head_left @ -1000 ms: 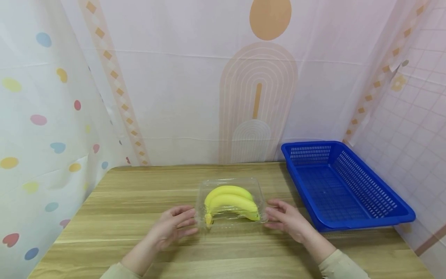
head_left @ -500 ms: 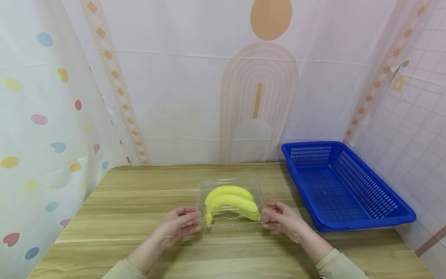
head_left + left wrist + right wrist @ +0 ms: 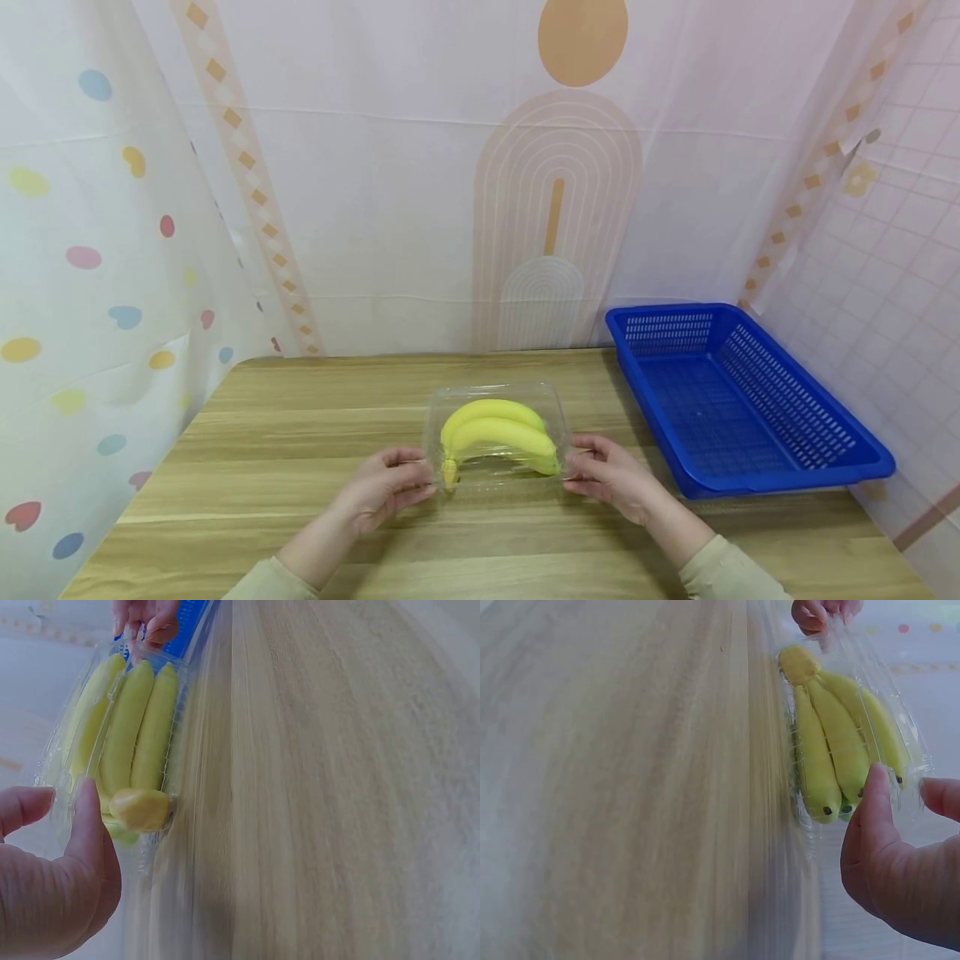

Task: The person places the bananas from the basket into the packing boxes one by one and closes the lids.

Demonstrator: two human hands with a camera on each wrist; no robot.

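A clear plastic clamshell box [image 3: 491,482] lies on the table with a bunch of yellow bananas [image 3: 498,432] inside, seen through its walls. My left hand [image 3: 386,487] holds the near left side of the box. On the opposite side, my right hand [image 3: 615,479] grips the near right edge. The left wrist view has the thumb and forefinger of the left hand [image 3: 60,885] on either side of the box's edge. Likewise, the right wrist view has the right hand [image 3: 907,877] pinching the box near the dark banana tips. Some fingertips are hidden behind the clear plastic.
A blue perforated plastic basket [image 3: 701,417] stands to the right on the wooden table [image 3: 300,417], close to the right hand. Patterned curtains [image 3: 375,208] hang behind the table and at both sides.
Both hands have moved inward, from just beside the box to a hold on its two sides. The box, bananas and basket have stayed in place.
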